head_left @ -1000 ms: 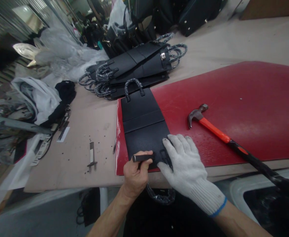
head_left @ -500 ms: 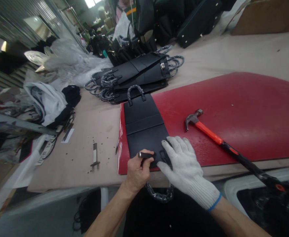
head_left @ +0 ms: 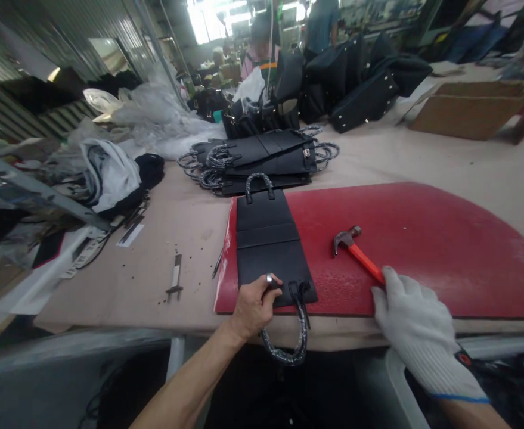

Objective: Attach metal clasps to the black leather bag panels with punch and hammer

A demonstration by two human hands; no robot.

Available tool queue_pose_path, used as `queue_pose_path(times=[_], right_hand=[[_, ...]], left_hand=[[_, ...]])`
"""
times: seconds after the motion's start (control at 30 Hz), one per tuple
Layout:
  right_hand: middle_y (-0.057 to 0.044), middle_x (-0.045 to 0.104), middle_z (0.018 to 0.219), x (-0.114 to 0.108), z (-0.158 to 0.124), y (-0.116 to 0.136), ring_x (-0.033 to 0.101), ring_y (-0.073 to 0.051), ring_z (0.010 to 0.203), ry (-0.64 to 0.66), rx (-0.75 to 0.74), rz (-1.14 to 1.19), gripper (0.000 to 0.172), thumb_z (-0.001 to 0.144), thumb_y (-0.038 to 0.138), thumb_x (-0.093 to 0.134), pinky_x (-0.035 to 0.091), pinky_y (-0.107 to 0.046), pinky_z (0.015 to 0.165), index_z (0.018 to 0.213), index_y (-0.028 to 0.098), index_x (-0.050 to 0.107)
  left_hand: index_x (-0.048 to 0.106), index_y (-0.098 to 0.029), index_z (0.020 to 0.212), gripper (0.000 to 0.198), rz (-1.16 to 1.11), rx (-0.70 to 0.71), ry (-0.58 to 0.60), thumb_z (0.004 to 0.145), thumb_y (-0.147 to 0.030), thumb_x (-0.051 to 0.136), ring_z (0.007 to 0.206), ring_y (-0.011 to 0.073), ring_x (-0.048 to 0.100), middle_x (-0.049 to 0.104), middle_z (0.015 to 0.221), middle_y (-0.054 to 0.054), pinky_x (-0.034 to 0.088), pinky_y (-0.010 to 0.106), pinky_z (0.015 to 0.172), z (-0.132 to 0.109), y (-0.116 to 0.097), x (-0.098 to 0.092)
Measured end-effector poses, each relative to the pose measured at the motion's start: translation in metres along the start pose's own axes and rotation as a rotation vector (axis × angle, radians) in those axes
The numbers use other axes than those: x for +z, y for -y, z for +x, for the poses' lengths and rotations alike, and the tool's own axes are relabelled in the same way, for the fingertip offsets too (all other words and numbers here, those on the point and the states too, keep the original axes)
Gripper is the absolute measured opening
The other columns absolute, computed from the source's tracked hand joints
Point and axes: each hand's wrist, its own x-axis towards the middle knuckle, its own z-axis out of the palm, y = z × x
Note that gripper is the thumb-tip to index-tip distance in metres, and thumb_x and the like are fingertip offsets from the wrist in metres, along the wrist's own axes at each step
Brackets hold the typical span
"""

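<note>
My bare left hand [head_left: 253, 307] pinches a short metal punch [head_left: 269, 280], holding it upright on the near end of a black leather bag panel [head_left: 266, 259]. Plastic-wrapped handles are fixed at both ends of the panel; the near handle [head_left: 288, 357] hangs over the table edge. My right hand [head_left: 416, 319], in a white knit glove, is wrapped over the handle of a claw hammer [head_left: 363, 260], whose head lies on the red mat [head_left: 427, 238]. The glove hides most of the black grip.
A pronged tool [head_left: 176, 277] and small black bits lie left of the mat. Behind it sit stacked black panels [head_left: 262, 152] with wrapped handles, black bags [head_left: 364, 98] and a cardboard box [head_left: 470, 110]. Plastic wrap [head_left: 163, 122] is heaped at the left; people are in the background.
My right hand has left the panel and moved right onto the hammer's handle. My left hand still holds the punch at the panel's near end. The head view has tilted up.
</note>
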Motion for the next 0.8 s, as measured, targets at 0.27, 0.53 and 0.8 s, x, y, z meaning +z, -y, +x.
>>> queue_pose_path(times=[0.27, 0.53, 0.8], right_hand=[[-0.023, 0.065, 0.095, -0.019, 0.016, 0.003, 0.069, -0.035, 0.075, 0.273, 0.026, 0.065, 0.042, 0.099, 0.021, 0.031, 0.048, -0.043, 0.058, 0.122, 0.003, 0.061], [0.004, 0.050, 0.065, -0.097, 0.016, 0.006, 0.054, -0.018, 0.052, 0.484, 0.249, 1.166, 0.032, 0.096, 0.043, 0.045, 0.046, -0.030, 0.048, 0.116, 0.020, 0.053], [0.001, 0.057, 0.063, -0.140, -0.006, 0.041, 0.057, -0.018, 0.052, 0.225, -0.261, 0.888, 0.026, 0.096, 0.046, 0.048, 0.043, -0.030, 0.050, 0.089, 0.024, 0.058]], left_hand=[[0.065, -0.022, 0.099, 0.014, -0.011, -0.022, -0.022, 0.091, -0.012, 0.059, 0.085, 0.0188, 0.077, 0.078, 0.091, 0.003, 0.062, 0.028, 0.079, 0.002, 0.001, 0.005], [0.066, -0.022, 0.096, 0.013, -0.022, -0.015, -0.046, 0.091, -0.012, 0.059, 0.082, 0.0192, 0.077, 0.077, 0.088, 0.003, 0.062, 0.026, 0.075, 0.003, 0.001, 0.008], [0.065, -0.023, 0.095, 0.013, -0.004, -0.032, -0.033, 0.089, -0.012, 0.059, 0.081, 0.0200, 0.077, 0.077, 0.088, 0.003, 0.061, 0.027, 0.074, 0.003, 0.002, 0.008]])
